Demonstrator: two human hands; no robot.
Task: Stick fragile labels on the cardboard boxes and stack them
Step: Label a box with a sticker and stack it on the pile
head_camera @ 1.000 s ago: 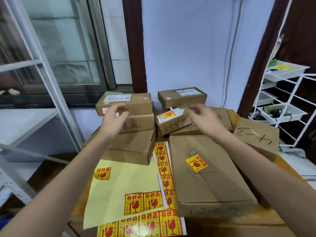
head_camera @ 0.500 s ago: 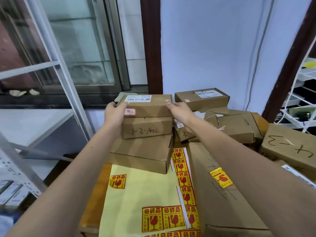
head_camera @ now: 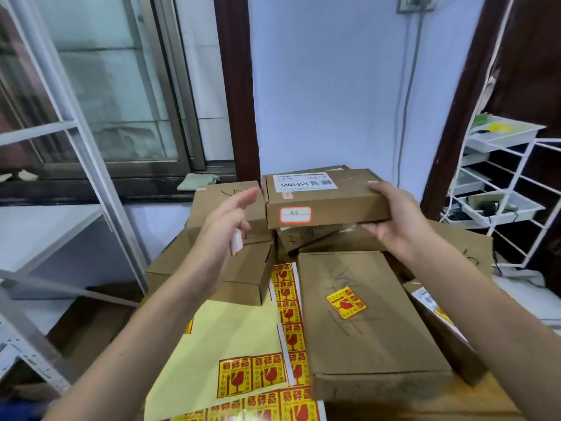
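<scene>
My right hand grips a flat cardboard box by its right end and holds it in the air above the pile; the box bears a white printed label and a small red-edged sticker. To the left of that box, my left hand hovers with relaxed fingers, and a small white scrap shows at its palm. A large flat box with a yellow-red fragile label lies in front. A sheet of fragile labels lies at the lower middle, beside a strip of labels.
More cardboard boxes are stacked at left and behind, others at right, all on a wooden table. A white wire rack with trays stands right. A white metal shelf frame and a window are left.
The top box has left the left stack and is now held up to the right by my right hand alone. My left hand has let go of it.
</scene>
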